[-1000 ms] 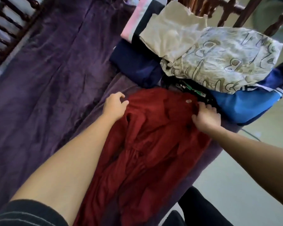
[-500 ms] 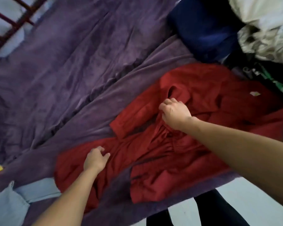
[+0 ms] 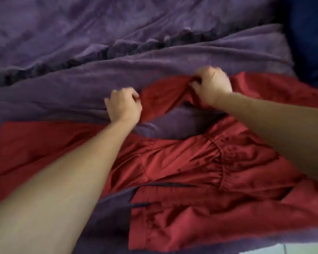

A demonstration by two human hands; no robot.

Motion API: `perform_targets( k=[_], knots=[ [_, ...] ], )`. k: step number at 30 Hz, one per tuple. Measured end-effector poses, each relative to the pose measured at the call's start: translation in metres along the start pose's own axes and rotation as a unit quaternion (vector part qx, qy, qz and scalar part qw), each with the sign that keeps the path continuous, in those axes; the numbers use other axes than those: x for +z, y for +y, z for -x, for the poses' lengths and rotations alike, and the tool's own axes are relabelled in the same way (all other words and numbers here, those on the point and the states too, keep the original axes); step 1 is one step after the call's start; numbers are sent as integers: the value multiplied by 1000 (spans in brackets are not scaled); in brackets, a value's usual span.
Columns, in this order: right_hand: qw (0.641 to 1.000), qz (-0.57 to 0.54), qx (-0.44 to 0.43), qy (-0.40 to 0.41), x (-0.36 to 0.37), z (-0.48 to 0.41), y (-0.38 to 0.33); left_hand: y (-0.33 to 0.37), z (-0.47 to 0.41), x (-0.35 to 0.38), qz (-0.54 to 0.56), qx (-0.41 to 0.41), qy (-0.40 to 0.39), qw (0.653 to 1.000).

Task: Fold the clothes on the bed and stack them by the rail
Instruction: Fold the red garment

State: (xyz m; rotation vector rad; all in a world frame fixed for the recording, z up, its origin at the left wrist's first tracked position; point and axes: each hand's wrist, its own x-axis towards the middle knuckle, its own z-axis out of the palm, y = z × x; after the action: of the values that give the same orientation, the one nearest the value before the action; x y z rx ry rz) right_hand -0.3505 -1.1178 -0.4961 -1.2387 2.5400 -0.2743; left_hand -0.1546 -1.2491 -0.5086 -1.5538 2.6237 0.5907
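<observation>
A red garment (image 3: 187,165) lies spread and rumpled across the purple bedcover (image 3: 117,43). My left hand (image 3: 123,106) is closed on the end of a red sleeve (image 3: 158,96) that stretches between both hands. My right hand (image 3: 212,84) pinches the same sleeve where it joins the garment's body, lifting it a little off the cover. A patch of purple cover shows under the raised sleeve. The rail and the stack of clothes are out of view.
A dark blue cloth (image 3: 308,37) lies at the far right edge. The bed's near edge and a strip of pale floor (image 3: 305,249) show at the bottom right. Wrinkled purple cover fills the upper left.
The view swung down and closer, so the clothes pile left the frame. Both hands moved up to the red sleeve and closed on it, pulling it out sideways.
</observation>
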Motion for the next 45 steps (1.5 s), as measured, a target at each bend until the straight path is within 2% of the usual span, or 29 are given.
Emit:
perform_targets(
  k=[2, 4, 7, 9, 12, 14, 17, 18, 19, 22, 24, 26, 29, 31, 33, 35, 38, 40, 42, 45],
  knots=[
    [997, 2, 42, 58, -27, -45, -6, 6, -40, -22, 63, 15, 56, 996],
    [990, 16, 95, 99, -50, -87, -10, 1, -73, -44, 105, 32, 79, 991],
    [985, 46, 124, 111, -57, -112, -8, -24, -78, -54, 71, 73, 67, 993],
    [993, 38, 74, 86, -48, -92, -13, -47, -51, -53, 45, 114, 55, 991],
    [996, -32, -68, 53, -30, -13, -22, -74, 21, -54, 8, 184, 25, 983],
    [987, -21, -157, -9, -17, 58, -29, -92, 77, -52, -55, 221, -33, 973],
    [944, 109, -204, -234, 2, 126, -25, -125, 135, -44, -147, 273, -130, 942],
    [939, 127, -195, -252, 5, 133, -21, -133, 141, -44, -160, 275, -133, 939],
    [951, 103, -183, -229, 5, 132, -19, -138, 140, -47, -151, 267, -115, 945],
    [992, -32, -100, -74, -5, 101, -24, -137, 102, -66, -79, 230, -49, 969],
    [998, -39, -50, -21, -14, 62, -31, -132, 56, -83, -70, 229, -30, 970],
    [1000, -17, 0, -20, -18, 14, -33, -124, 3, -95, -50, 215, -15, 975],
    [996, 18, 79, -23, -16, -38, -32, -114, -59, -101, 22, 103, -29, 994],
    [992, 44, 115, -4, -10, -46, -36, -119, -68, -103, 51, 53, -20, 997],
    [995, 77, 65, 22, -5, -32, -54, -137, -44, -110, 26, 76, 17, 997],
    [996, 59, -59, 34, 3, -7, -81, -163, 5, -116, -14, 132, 38, 990],
    [973, 25, -228, 5, 20, 26, -131, -213, 78, -114, -87, 169, -10, 982],
    [968, 27, -250, -20, 36, 28, -164, -247, 105, -107, -154, 184, -52, 969],
    [971, 39, -229, -51, 47, 17, -191, -267, 109, -103, -187, 189, -53, 963],
    [977, 42, -189, -86, 59, -3, -208, -273, 83, -108, -120, 180, 6, 976]
  ],
)
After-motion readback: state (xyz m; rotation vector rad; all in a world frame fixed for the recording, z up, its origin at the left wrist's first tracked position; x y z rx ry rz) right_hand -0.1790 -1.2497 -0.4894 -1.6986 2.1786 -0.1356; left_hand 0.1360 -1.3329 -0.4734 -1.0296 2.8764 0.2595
